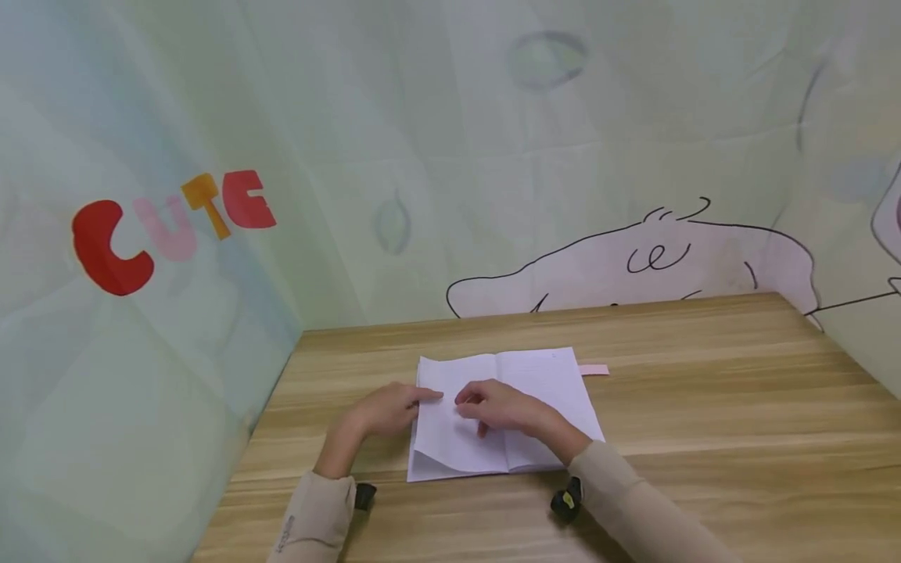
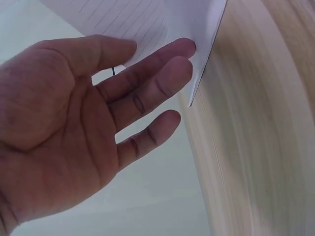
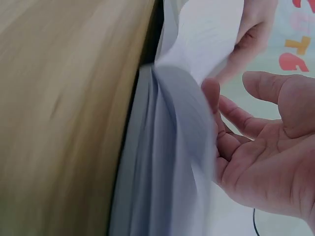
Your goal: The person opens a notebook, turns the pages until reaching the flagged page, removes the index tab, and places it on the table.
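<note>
An open notebook with white lined pages lies on the wooden table. Its left page bulges up, and the lower left corner is lifted from the sheets beneath. My left hand is at the notebook's left edge, index finger stretched over the page. In the left wrist view its fingers are loosely extended, with fingertips against or close to the page. Over the left page hovers my right hand, fingers loosely bent with nothing between them. The right wrist view shows it beside the raised, curved pages.
A pink strip sticks out from the notebook's right edge. The wooden table extends around it. Behind and to the left hangs a printed curtain with coloured letters and a cartoon figure. Dark devices are strapped at both wrists.
</note>
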Available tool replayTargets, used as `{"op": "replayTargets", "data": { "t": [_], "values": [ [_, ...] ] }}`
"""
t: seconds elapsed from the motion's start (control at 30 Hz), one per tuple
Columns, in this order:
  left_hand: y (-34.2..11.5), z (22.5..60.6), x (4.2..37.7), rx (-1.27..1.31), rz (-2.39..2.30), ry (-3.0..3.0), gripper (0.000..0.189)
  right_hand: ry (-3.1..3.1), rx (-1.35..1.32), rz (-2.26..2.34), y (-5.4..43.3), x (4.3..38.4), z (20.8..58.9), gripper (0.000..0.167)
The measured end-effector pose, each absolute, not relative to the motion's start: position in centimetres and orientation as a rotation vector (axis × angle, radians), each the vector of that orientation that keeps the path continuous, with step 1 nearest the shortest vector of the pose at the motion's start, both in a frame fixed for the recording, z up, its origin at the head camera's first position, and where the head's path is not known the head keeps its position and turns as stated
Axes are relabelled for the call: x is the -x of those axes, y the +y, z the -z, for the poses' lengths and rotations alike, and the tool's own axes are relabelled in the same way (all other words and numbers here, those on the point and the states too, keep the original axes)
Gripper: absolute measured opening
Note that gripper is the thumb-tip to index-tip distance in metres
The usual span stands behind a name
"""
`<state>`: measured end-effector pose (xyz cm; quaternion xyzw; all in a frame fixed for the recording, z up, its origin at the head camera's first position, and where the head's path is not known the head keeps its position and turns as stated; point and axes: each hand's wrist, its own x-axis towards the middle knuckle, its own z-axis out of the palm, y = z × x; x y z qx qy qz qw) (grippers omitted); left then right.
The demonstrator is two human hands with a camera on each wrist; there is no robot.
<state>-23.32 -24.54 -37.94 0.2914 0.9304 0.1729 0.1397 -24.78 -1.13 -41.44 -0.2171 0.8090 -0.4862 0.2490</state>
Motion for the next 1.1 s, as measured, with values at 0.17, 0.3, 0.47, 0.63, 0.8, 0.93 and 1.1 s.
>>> {"op": "replayTargets", "data": {
  "t": [0.17,0.3,0.47,0.63,0.8,0.93,1.1],
  "values": [
    [-24.5,37.8,23.2,-0.837,-0.504,2.69,0.037,2.288,0.581,1.303,0.8,24.5,41.1,0.027],
    [-24.6,37.7,23.2,-0.848,-0.514,2.687,0.037,2.331,0.554,1.298,2.3,24.2,41.0,0.025],
    [-24.8,37.8,23.3,-0.874,-0.525,2.681,0.036,2.441,0.515,1.234,4.0,24.1,40.9,0.024],
    [-24.9,38.0,23.3,-0.868,-0.522,2.668,0.035,2.593,0.506,1.138,5.9,24.6,41.3,0.027],
    [-24.9,37.9,23.2,-0.812,-0.554,2.639,0.038,2.657,0.446,1.14,8.2,24.8,41.8,0.035],
    [-24.9,37.6,23.1,-0.713,-0.584,2.636,0.035,2.696,0.406,1.13,9.7,24.9,42.0,0.045],
    [-24.8,37.5,22.9,-0.605,-0.644,2.633,0.036,2.741,0.373,1.045,11.4,24.7,42.2,0.059]
  ]
}}
